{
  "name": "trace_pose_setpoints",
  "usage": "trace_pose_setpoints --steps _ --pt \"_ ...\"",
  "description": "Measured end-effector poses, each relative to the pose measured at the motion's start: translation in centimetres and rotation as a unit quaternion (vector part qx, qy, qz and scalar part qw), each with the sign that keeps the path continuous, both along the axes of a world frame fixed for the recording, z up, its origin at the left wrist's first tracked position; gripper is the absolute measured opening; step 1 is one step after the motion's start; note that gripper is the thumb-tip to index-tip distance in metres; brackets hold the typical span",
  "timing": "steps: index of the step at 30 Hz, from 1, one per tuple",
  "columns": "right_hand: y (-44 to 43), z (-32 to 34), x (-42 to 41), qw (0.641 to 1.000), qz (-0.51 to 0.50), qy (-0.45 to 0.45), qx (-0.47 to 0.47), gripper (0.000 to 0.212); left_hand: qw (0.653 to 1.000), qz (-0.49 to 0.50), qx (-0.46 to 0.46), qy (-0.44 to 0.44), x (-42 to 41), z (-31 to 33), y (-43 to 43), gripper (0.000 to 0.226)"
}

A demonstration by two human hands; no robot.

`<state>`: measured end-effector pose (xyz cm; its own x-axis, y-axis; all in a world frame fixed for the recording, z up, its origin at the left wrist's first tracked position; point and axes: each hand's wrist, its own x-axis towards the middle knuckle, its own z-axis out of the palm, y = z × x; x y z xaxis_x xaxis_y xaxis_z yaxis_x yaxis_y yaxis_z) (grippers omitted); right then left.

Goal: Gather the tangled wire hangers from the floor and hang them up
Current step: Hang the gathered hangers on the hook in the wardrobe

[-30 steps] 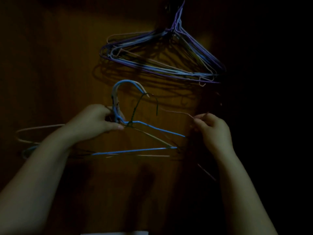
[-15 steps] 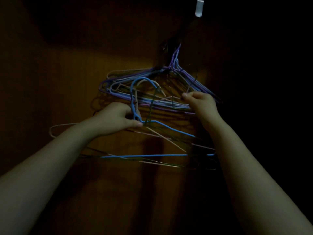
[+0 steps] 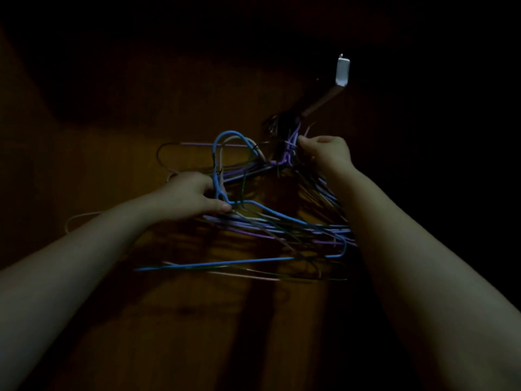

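We see the peg [image 3: 321, 101] jammed at its base with purple hanger hooks [image 3: 293, 142], which the right hand [image 3: 328, 155] grips; only the stretch by its white tip [image 3: 343, 71] is bare. The tangled wire hangers [image 3: 282, 227] fill the gap between both forearms, with a blue hook [image 3: 225, 135] sticking up by the left hand [image 3: 194, 196]. Bare wooden surface [image 3: 112, 165] shows left of and above the tangle.

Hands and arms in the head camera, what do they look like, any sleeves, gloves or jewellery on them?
They are a person's bare arms. The left hand and right hand wear no gloves, and no sleeve covers the left forearm or right forearm within the frame. No watch, bracelet or ring shows, though the light is dim, so a thin ring could go unseen.
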<state>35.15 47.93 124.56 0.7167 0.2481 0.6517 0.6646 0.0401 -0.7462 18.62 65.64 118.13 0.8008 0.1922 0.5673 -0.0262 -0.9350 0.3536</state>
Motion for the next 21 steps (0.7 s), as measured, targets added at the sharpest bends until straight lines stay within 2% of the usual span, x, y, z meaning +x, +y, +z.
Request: trace_pose_setpoints --steps 5,8,13,21 --pt "1.1 0.8 0.2 0.999 -0.022 -0.036 -0.032 0.016 1.000 -0.010 -0.009 0.005 0.7 0.4 0.5 0.006" --pt "1.4 0.2 0.2 0.996 -0.049 -0.049 -0.058 0.019 0.999 -0.030 -0.032 0.002 0.9 0.1 0.7 0.010" --pt "1.6 -0.9 0.5 0.996 -0.060 -0.020 -0.065 0.018 0.997 -0.050 -0.063 0.012 1.2 -0.2 0.6 0.005" --pt "1.4 -0.8 -0.4 0.995 -0.069 -0.004 -0.072 0.021 0.996 -0.055 -0.065 0.013 0.1 -1.5 -0.3 0.013"
